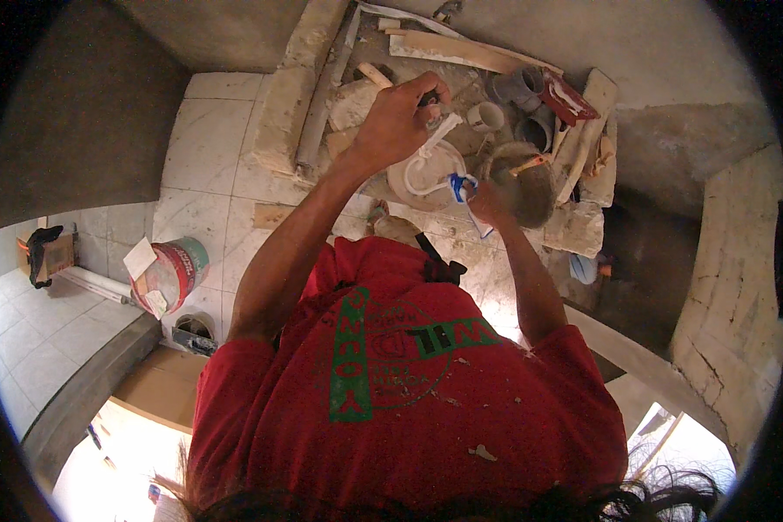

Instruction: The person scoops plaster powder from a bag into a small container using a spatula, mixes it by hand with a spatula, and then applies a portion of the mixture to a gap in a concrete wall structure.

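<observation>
My left hand (400,117), raised at upper centre, is closed around a small dark object (428,99) that I cannot make out clearly. A white stick-like piece (448,126) shows just below its fingers. Lower right, my right hand (483,200) grips a crumpled blue-and-white plastic packet or cloth (461,183). Between and behind my hands is a pale round bucket or lid (406,181) with a white curved cord or tube (428,183) over it. A dark bucket (531,200) with an orange-handled tool (529,163) stands beside my right hand.
Grey pipe pieces (518,87), a red tray (568,97), wooden boards (444,50) and rough blocks (572,228) crowd the back. A red-and-green bucket (174,277), a cardboard box (56,252) and white pipes (87,280) are left. A concrete ledge (722,261) edges the right.
</observation>
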The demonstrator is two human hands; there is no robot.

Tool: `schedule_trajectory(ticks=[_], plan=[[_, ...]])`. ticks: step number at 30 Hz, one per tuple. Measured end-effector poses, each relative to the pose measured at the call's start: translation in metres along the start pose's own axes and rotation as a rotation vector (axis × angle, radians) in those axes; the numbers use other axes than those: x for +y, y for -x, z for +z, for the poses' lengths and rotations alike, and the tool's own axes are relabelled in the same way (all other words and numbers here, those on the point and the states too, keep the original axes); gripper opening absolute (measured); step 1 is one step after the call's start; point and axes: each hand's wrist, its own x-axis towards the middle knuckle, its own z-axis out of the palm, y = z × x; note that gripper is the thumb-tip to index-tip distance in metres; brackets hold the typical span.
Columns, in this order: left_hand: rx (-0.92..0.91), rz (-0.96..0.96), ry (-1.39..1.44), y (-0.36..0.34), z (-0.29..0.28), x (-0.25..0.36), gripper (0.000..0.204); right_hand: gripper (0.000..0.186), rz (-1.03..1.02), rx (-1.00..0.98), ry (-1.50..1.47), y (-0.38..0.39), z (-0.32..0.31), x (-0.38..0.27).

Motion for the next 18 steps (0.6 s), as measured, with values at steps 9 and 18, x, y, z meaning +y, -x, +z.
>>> schedule_trajectory(ticks=[9,18], plan=[[0.01,0.023,0.007,-0.002,0.005,0.001,0.026,0.057,-0.082,0.263,-0.087,-0.04,-0.015,-0.013],[0.077,0.077,-0.007,-0.002,-0.004,0.002,0.026,0.063,-0.243,-0.121,-0.01,-0.025,-0.034,-0.047]])
